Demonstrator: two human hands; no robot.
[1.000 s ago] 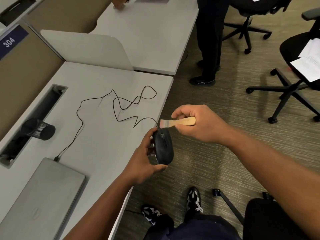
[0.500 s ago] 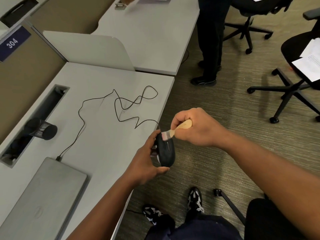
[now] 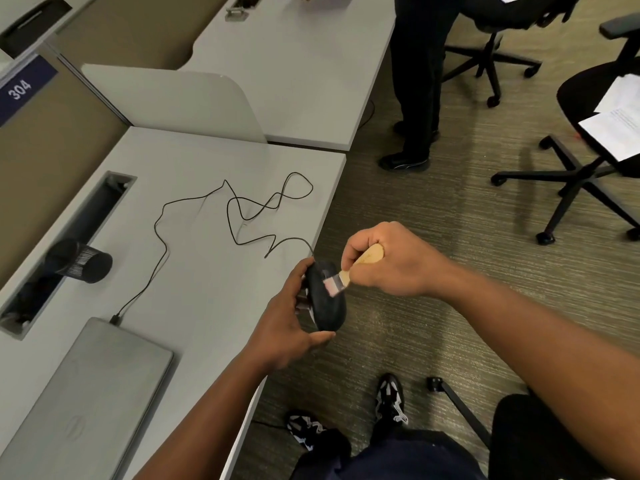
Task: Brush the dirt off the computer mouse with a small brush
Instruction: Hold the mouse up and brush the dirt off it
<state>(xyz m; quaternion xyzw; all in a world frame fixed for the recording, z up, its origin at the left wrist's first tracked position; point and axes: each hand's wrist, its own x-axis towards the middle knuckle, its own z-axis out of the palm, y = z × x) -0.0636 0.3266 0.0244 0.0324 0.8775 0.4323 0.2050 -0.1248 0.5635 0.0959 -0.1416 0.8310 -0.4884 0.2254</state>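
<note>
A black wired computer mouse (image 3: 327, 306) is held just past the desk's right edge, above the floor. My left hand (image 3: 287, 320) grips it from the left, thumb under its near end. My right hand (image 3: 388, 259) grips the wooden handle of a small brush (image 3: 363, 263). The brush's pale bristles (image 3: 333, 285) lie on the top of the mouse, about its middle. The mouse's thin black cable (image 3: 235, 209) loops over the grey desk (image 3: 194, 271) and runs to a closed grey laptop (image 3: 86, 393).
A black mesh cup (image 3: 81, 261) lies on its side by the desk's cable slot (image 3: 72, 237). A person in dark trousers (image 3: 415, 81) stands by the far desk. Office chairs (image 3: 588, 161) stand on the carpet at right, one with papers (image 3: 620, 116). My feet are below.
My right hand has swept the brush from beyond the mouse's cable end down onto the mouse's back, toward me. The left hand keeps the mouse in about the same place.
</note>
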